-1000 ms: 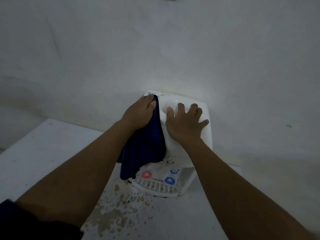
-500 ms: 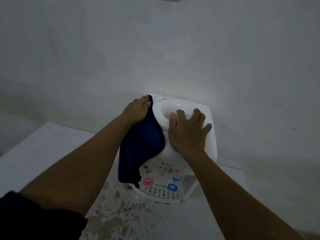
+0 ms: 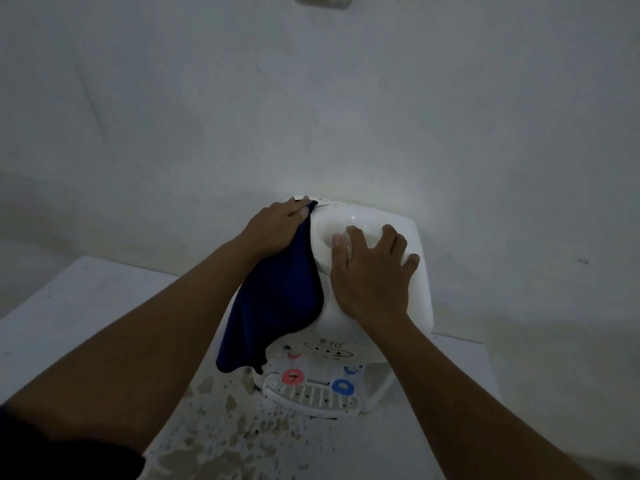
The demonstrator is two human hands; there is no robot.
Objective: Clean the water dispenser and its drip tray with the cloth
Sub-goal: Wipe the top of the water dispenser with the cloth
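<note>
Dim light, colours muted. Water dispenser (image 3: 412, 299), white, stands on a white table (image 3: 86, 306) close against the wall (image 3: 311, 116); whether its back touches the wall cannot be told. Its left flank is covered by the dark blue cloth (image 3: 280, 299), so the surface under it is hidden. Front panel markings too small to read. A red tap (image 3: 293, 377) and a blue tap (image 3: 342, 386) show above the slotted drip tray (image 3: 311, 400). Both forearms cut off at the frame bottom; a dark sleeve (image 3: 62, 455) at lower left. A pale fixture on the wall is cut by the top edge.

Left hand (image 3: 277, 230) lies on the dispenser's top left rear corner, fingers (image 3: 300, 211) pressing the cloth's upper edge to the casing; the cloth hangs down the side past the tap panel. Right hand (image 3: 372, 271) rests flat on top, fingers (image 3: 391, 237) spread and straight, tips over the rim of the bottle well (image 3: 332, 226), holding nothing.

Table edge runs off left; open tabletop left of the dispenser, narrower strip to its right. Table in front of the tray is blotched and flaked.

Against half a second ago: both hands in much the same places, the right one slightly further into the well; view tilted a little.
</note>
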